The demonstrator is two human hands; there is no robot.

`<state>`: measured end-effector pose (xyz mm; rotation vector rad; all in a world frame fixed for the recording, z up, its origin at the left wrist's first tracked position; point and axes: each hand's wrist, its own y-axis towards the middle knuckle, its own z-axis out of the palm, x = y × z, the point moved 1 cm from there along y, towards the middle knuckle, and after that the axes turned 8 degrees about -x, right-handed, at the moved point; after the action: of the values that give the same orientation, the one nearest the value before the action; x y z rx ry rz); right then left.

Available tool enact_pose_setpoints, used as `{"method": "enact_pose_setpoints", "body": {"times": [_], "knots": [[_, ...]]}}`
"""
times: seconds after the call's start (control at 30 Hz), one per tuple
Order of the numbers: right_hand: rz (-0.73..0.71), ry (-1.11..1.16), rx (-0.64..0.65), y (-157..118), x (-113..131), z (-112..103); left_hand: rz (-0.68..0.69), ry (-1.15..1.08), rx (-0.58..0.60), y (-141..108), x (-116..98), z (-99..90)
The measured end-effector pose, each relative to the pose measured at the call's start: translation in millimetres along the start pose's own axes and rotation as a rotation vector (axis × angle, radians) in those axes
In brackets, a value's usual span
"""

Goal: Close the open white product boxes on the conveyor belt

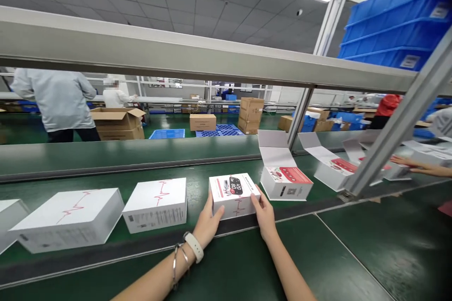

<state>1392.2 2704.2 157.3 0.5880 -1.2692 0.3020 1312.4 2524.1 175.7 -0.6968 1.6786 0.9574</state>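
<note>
My left hand (208,220) and my right hand (264,214) grip the two sides of a white product box (233,196) on the green conveyor belt (158,174). Its top shows a digital monitor and a red pulse line. To its left lie closed white boxes (155,205) with red pulse lines, and another (67,220) lies further left. Just right of my right hand stands an open white box (286,176) with its lid raised and a red inner card. A watch-like white band (194,247) and a thin bangle sit on my left wrist.
A co-worker's hand (416,167) reaches in at the right beside more open boxes (334,165). A metal shelf beam (176,51) crosses above the belt, with stacked blue crates (395,23) on top. Beyond stand cardboard cartons (251,115) and people in work coats (54,99).
</note>
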Motion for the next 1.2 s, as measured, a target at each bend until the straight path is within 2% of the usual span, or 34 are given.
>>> {"method": "enact_pose_setpoints", "body": {"times": [0.1, 0.23, 0.43, 0.53, 0.6, 0.7, 0.8, 1.0, 1.2], "knots": [[0.026, 0.045, 0.003, 0.2, 3.7, 0.3, -0.003, -0.027, -0.081, -1.1, 1.2, 7.9], [0.045, 0.051, 0.053, 1.7, 9.6, 1.7, -0.031, 0.039, -0.175, 2.2, 2.8, 5.8], [0.059, 0.071, 0.12, 3.0, 10.9, 0.1, 0.019, 0.196, -0.217, 1.7, 2.1, 3.8], [0.009, 0.014, 0.132, -2.7, 6.7, -3.0, -0.042, 0.181, -0.27, -6.7, 5.3, 4.4], [-0.03, -0.056, 0.069, -8.2, 2.8, -6.0, -0.076, 0.158, -0.295, -13.0, 8.5, 4.2], [-0.048, -0.167, -0.084, -13.1, -1.6, -10.2, -0.033, 0.225, -0.328, -17.7, 11.2, 2.8], [-0.06, -0.266, -0.137, -9.9, -0.6, -12.0, 0.012, 0.342, -0.399, -14.8, 10.9, 1.3], [-0.123, -0.385, -0.074, 10.8, 9.2, -11.2, 0.034, 0.381, -0.408, -2.5, 4.6, -0.4], [-0.119, -0.378, 0.048, 35.5, 20.0, -3.4, 0.019, 0.369, -0.464, 11.7, -6.4, -6.9]]}}
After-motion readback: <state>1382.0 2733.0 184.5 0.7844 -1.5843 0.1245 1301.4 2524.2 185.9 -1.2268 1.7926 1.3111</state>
